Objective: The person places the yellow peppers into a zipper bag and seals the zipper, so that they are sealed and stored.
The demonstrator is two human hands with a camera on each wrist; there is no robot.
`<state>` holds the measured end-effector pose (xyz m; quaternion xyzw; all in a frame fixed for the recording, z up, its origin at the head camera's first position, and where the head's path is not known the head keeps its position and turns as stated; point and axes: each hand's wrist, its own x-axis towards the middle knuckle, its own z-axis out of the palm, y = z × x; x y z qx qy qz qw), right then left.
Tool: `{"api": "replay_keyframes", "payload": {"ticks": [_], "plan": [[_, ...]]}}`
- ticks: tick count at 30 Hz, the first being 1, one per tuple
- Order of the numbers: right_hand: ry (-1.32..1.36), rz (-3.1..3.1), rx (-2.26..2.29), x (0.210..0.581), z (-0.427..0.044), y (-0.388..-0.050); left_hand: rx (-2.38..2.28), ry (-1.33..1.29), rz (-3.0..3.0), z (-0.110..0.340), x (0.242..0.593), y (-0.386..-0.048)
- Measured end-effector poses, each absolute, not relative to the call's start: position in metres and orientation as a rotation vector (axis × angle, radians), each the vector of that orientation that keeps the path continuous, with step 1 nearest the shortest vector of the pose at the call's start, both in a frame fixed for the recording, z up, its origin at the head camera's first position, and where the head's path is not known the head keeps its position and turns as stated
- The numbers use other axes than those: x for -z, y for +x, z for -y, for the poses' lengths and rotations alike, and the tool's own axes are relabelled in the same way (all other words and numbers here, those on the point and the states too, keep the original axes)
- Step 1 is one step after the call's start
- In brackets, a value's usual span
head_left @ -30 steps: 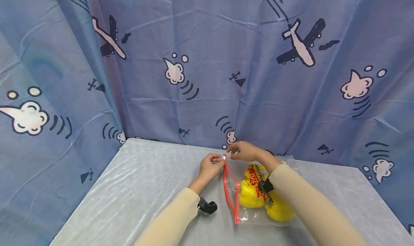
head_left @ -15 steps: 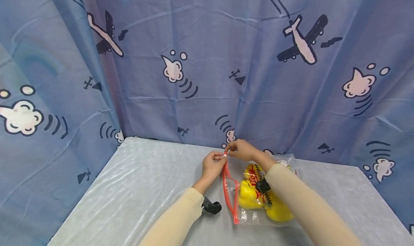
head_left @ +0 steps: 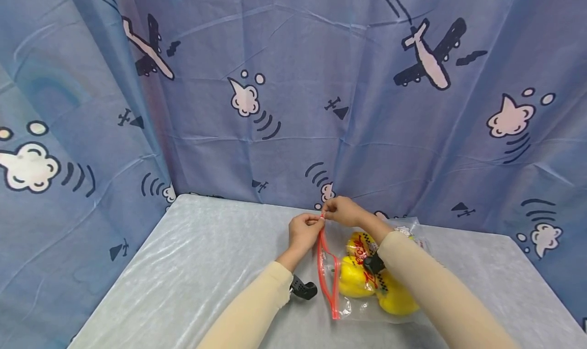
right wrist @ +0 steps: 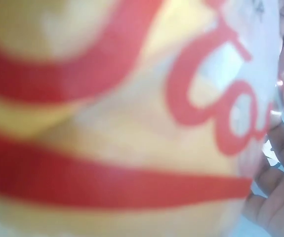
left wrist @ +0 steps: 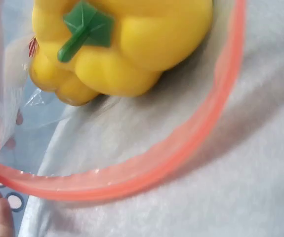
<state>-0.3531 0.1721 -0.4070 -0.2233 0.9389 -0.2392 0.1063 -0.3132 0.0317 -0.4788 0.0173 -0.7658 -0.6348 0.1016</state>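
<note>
A clear zip bag (head_left: 362, 308) with red lettering and a red zip strip (head_left: 336, 300) lies on the table. Several yellow bell peppers (head_left: 355, 277) are inside; one pepper (left wrist: 146, 34) shows its green stem in the left wrist view. At the bag's far corner my left hand (head_left: 304, 234) pinches the end of the red strip. My right hand (head_left: 345, 212) pinches the same corner from the other side, fingertips close to the left ones. Between the corners the mouth gapes, its edge (left wrist: 181, 153) bowing outward. Blurred lettering (right wrist: 191, 94) fills most of the right wrist view.
The table (head_left: 206, 267) has a whitish cover. A blue curtain (head_left: 293, 109) with printed planes and clouds hangs right behind its far edge and along the left. Black wrist cameras sit by the left cuff and the right cuff, the right one over the bag.
My right hand has come left and closed onto the strip's far end, which it was apart from a second ago. My left hand has shifted slightly right and away from me.
</note>
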Motion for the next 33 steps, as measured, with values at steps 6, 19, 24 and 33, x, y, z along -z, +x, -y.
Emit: {"api": "replay_keyframes", "payload": {"ticks": [6,19,24,33], "plan": [[-0.664,-2.78,0.679,0.406,-0.172,-0.351,1.849,0.082,2.259,-0.036,0.478,-0.312],[-0.794,-2.839,0.653,0.404,-0.173,-0.35,1.847,0.098,2.239,-0.04,0.478,-0.308],[-0.786,-2.872,0.603,0.4,-0.174,-0.35,1.769,0.091,2.309,-0.041,0.475,-0.304],[-0.736,-2.907,0.621,0.39,-0.181,-0.353,1.718,0.049,2.408,-0.043,0.47,-0.296]]}}
